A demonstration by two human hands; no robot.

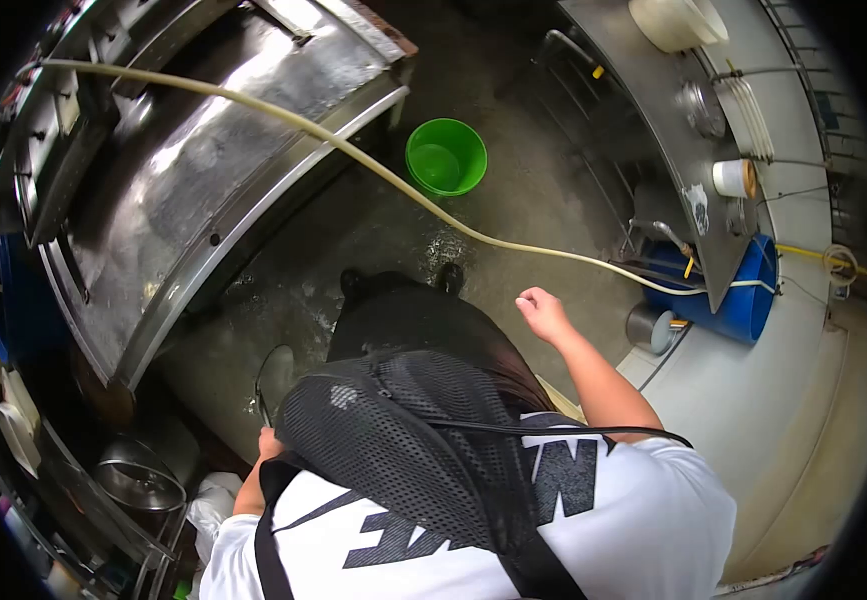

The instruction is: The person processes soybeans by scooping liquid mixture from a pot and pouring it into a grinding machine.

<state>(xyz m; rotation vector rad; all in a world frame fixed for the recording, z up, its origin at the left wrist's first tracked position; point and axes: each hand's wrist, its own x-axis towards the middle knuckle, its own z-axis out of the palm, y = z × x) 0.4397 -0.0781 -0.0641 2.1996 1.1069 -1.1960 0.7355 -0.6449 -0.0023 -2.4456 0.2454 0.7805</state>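
My left hand, low at my left side, is closed around the thin handle of a round-headed utensil. Its head looks like a shallow ladle or skimmer, but I cannot tell which. My right hand is held out over the floor at my right, fingers curled in, and no object shows in it. Beyond my feet a green bucket stands on the wet floor. A pale hose stretches across the view between my body and the bucket.
To the left is a long stainless steel counter with a raised edge. On the right stands a metal table bearing several containers, with a blue barrel and a metal pot near its end. A metal bowl lies at lower left.
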